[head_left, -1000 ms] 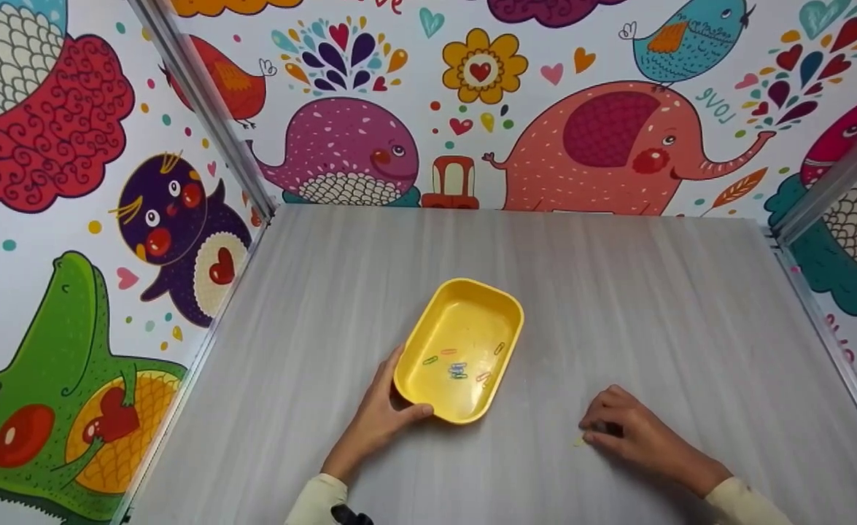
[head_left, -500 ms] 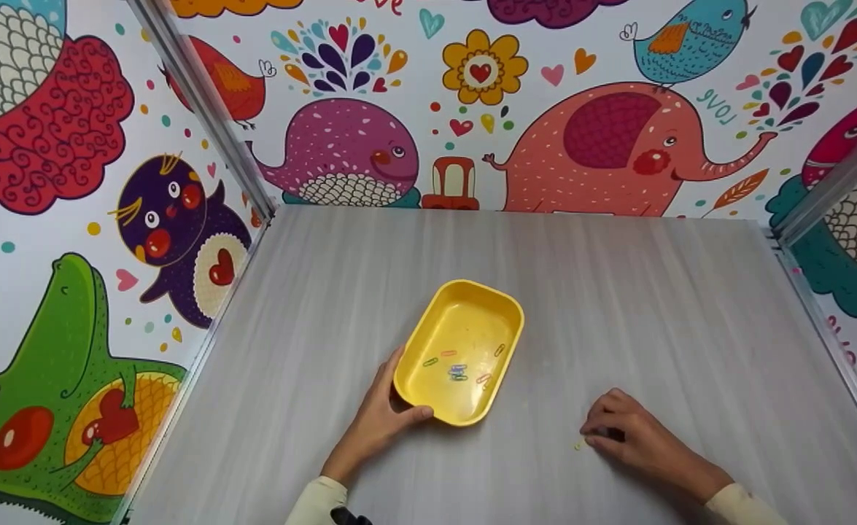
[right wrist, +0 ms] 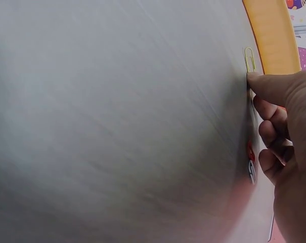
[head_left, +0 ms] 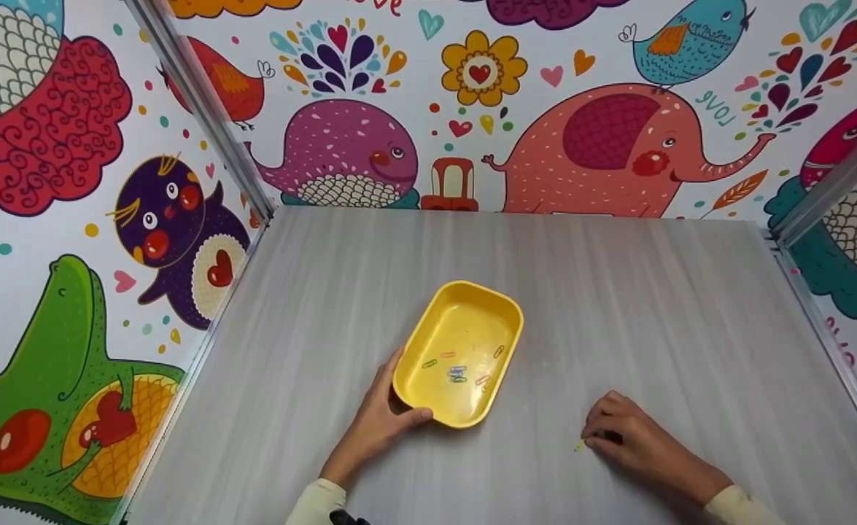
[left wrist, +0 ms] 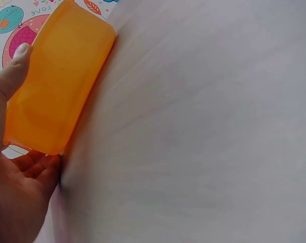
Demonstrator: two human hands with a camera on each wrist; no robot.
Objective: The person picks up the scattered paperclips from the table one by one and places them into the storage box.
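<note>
My left hand (head_left: 381,415) grips the near left corner of a yellow tray (head_left: 464,313), thumb over the rim and fingers underneath. In the left wrist view the tray's orange-looking wall (left wrist: 67,71) sits between thumb and fingers. Several coloured paper clips lie inside, among them a green one (head_left: 429,363) and a pink one (head_left: 448,355). To the right of the tray, my right hand (head_left: 636,437) pinches a yellow paper clip (right wrist: 250,59) low over the table. Its looped end sticks out past the thumb.
Beneath the right hand's curled fingers, a small red looped piece (right wrist: 251,151) and a white one (right wrist: 252,172) show at the table surface. The grey table (head_left: 618,292) is bounded by printed walls (head_left: 559,44) at the back and sides, with metal rails (head_left: 202,109) at the corners.
The right hand has shifted very slightly, and the yellow paper clip at its fingertips has turned a little. The left hand and tray have stayed in place.
</note>
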